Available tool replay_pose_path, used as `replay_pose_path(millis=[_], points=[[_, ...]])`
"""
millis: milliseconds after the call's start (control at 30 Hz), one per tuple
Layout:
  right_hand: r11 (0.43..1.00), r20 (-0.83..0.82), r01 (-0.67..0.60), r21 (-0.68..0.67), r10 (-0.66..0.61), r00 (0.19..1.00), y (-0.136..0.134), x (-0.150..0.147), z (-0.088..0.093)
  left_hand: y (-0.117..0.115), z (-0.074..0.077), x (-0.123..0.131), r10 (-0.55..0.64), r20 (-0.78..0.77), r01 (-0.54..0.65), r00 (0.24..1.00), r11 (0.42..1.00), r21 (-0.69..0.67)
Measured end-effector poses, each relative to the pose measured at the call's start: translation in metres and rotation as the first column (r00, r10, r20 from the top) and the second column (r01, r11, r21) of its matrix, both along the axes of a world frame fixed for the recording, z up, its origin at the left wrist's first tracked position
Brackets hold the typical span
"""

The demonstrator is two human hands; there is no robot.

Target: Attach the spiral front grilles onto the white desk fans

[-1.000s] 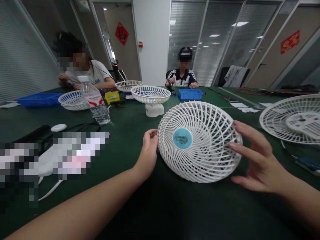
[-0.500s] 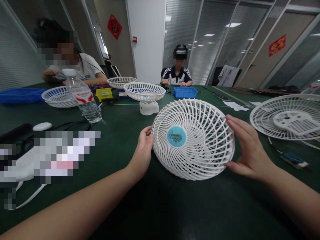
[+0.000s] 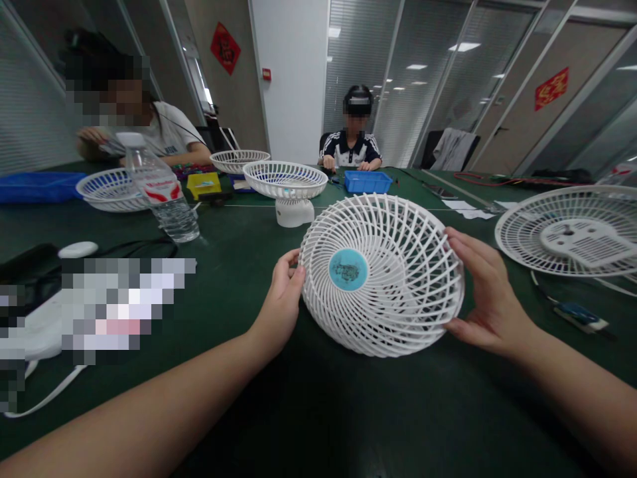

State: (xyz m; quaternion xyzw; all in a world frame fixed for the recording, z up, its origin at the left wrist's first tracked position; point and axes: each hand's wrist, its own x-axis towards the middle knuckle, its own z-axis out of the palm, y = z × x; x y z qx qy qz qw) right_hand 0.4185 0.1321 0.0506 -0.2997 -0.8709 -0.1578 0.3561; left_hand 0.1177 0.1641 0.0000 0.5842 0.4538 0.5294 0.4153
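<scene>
A round white fan grille (image 3: 393,292) with spiral ribs and a blue centre badge is held up between my two hands, tilted so its front faces me. My left hand (image 3: 283,299) is closed on its left rim, thumb in front and fingers partly hidden behind. On the opposite rim, my right hand (image 3: 490,295) grips with the fingertips high and the thumb low. Behind the grille stands a white fan base (image 3: 294,212) with a shallow ribbed grille (image 3: 286,180) facing upward on top.
Right lies a large white rear grille (image 3: 527,245), with a small circuit board (image 3: 580,315) nearby. Left are a water bottle (image 3: 166,199), another grille (image 3: 107,192) and a blue tray (image 3: 40,188). A yellow box (image 3: 204,184) and blue bin (image 3: 368,181) sit farther back. Two people sit across the table.
The view has shifted slightly, so most things appear a little farther left. Both hands keep the same hold on the fan grille.
</scene>
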Motion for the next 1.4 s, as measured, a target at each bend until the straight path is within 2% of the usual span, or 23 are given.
replay_pose_path(millis=[267, 533, 700, 1000, 1400], points=[[0.996, -0.114, -0.063, -0.064, 0.055, 0.992, -0.0020, -0.0009, -0.0002, 0.0045, -0.0057, -0.0003, -0.001, 0.012, 0.001, 1.000, 1.000, -0.007], [0.987, -0.181, -0.108, -0.123, 0.084, 0.980, -0.0008, 0.0019, -0.0037, 0.0041, -0.0035, -0.0001, -0.003, 0.023, 0.003, 1.000, 1.000, -0.023], [0.993, -0.122, -0.081, -0.083, 0.071, 0.990, -0.0004, 0.0013, -0.0018, 0.0039, -0.0038, 0.0009, 0.000, 0.017, 0.000, 1.000, 1.000, 0.001], [0.998, 0.019, -0.017, 0.053, 0.016, 1.000, 0.0024, 0.0043, 0.0018, 0.0030, 0.0027, 0.0017, 0.005, 0.059, -0.001, 0.998, 0.997, -0.073], [1.000, 0.012, -0.026, -0.004, 0.027, 1.000, 0.0014, 0.0035, 0.0038, 0.0058, -0.0045, 0.0003, -0.012, 0.091, 0.016, 0.996, 0.999, -0.047]])
